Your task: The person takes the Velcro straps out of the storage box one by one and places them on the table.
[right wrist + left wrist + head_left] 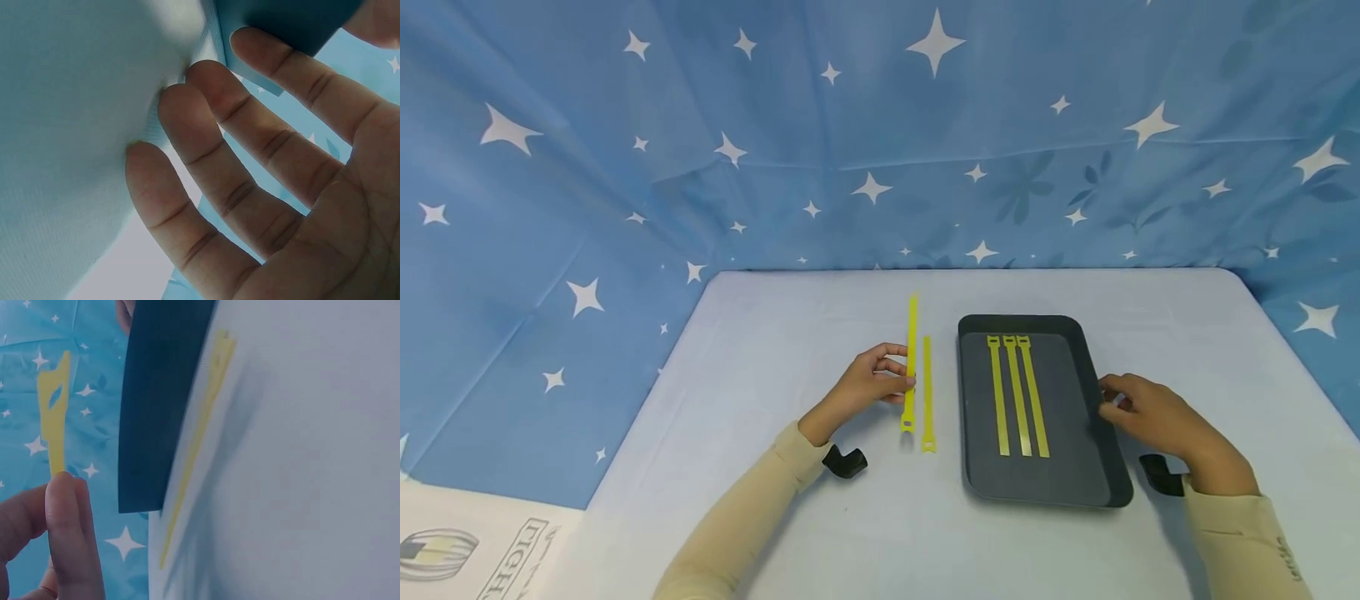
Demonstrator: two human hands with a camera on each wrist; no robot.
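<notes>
My left hand (883, 377) pinches a yellow hook-and-loop cable tie (912, 333) between thumb and fingers, its slotted head (53, 394) turned toward me. Just right of it, a second yellow cable tie (928, 392) lies on the table, left of a dark grey tray (1078, 475). Three more yellow cable ties (1018, 400) lie side by side in that tray, slotted heads at the far end. At the tray's right rim, my right hand (1153, 417) holds the wall between thumb and index finger (275, 56); its other fingers spread beside the wall, near the tabletop.
A white cloth covers the table (820, 533). Behind and to the left hangs a blue curtain (790, 125) with white stars. Printed pale material (475, 542) shows at the lower left. Black wrist-worn pieces (845, 462) sit by both cuffs.
</notes>
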